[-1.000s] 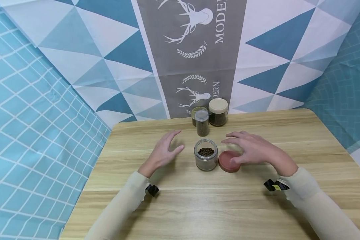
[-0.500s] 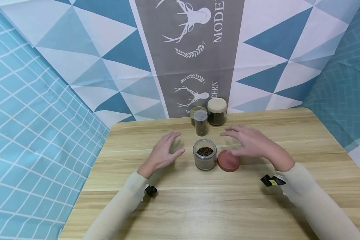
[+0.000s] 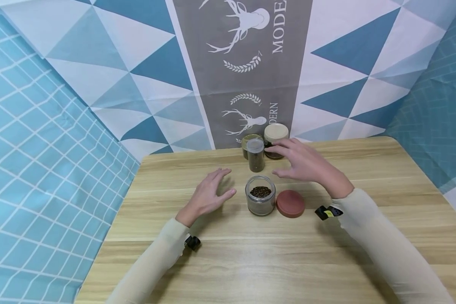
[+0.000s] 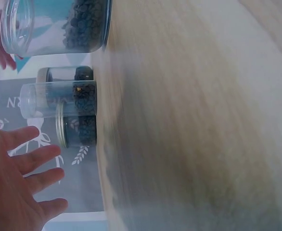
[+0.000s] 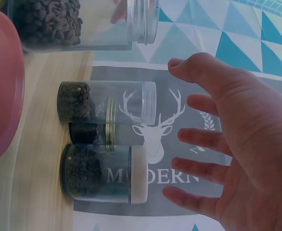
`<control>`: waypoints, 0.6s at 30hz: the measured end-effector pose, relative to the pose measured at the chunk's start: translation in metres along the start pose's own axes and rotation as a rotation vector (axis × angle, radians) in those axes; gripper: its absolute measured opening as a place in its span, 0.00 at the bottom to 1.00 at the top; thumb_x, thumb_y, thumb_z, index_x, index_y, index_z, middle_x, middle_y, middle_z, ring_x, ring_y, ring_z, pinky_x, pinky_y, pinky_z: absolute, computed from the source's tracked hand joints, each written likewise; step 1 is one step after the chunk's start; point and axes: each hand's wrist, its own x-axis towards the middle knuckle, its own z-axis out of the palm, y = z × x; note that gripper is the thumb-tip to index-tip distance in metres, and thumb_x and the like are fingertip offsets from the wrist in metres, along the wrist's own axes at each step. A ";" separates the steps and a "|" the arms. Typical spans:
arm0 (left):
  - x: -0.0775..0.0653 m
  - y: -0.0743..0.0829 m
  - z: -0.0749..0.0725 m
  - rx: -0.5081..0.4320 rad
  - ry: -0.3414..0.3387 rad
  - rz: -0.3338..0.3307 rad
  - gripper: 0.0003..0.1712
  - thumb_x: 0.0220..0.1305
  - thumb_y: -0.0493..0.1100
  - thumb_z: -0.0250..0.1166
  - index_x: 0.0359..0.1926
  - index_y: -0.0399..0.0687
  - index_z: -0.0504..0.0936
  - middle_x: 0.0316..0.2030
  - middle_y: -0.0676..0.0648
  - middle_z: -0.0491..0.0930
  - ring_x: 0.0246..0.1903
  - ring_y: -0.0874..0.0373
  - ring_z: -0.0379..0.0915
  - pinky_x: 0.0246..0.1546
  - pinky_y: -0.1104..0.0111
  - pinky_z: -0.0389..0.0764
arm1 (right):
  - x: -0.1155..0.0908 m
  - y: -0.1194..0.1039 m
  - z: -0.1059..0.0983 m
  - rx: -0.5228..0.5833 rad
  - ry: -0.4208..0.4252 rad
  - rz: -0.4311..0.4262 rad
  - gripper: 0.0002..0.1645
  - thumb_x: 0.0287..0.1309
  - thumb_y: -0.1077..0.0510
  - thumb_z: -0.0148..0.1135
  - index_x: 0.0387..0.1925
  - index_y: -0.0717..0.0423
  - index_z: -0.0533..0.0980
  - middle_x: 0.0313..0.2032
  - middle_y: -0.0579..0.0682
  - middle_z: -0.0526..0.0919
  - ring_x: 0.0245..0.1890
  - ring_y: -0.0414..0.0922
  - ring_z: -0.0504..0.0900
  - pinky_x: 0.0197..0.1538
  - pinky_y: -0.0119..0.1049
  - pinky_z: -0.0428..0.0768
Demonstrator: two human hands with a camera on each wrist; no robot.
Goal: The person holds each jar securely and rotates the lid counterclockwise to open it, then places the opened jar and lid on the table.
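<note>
An uncovered glass jar [image 3: 260, 204] of coffee beans stands in the middle of the table, its red lid [image 3: 290, 203] lying flat to its right. My left hand [image 3: 207, 194] is left of the jar, fingers spread and holding nothing. Behind the jar, my right hand [image 3: 302, 162] reaches in the air with spread fingers, holding nothing. In the head view it partly covers a cream-lidded jar [image 3: 276, 133]. A slim clear-lidded jar [image 3: 256, 158] stands just left of its fingertips. A gold-lidded jar [image 5: 109, 126] sits behind the slim one. Dark contents show in all three.
The wooden table [image 3: 228, 270] meets a patterned cloth backdrop [image 3: 247, 80] right behind the three lidded jars. A blue checked cloth [image 3: 42, 169] hangs along the left side. Small black wrist cameras [image 3: 328, 212] sit under both sleeves.
My right hand has lifted from over the red lid and moved back and left towards the lidded jars. The left hand and the open jar have stayed nearly where they were.
</note>
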 end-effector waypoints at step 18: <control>0.000 -0.001 0.004 -0.009 0.001 0.003 0.47 0.77 0.68 0.60 0.85 0.48 0.69 0.85 0.33 0.68 0.86 0.31 0.60 0.85 0.28 0.62 | 0.047 -0.002 0.001 0.006 0.077 -0.006 0.38 0.65 0.48 0.79 0.74 0.51 0.80 0.78 0.63 0.78 0.77 0.68 0.75 0.71 0.71 0.83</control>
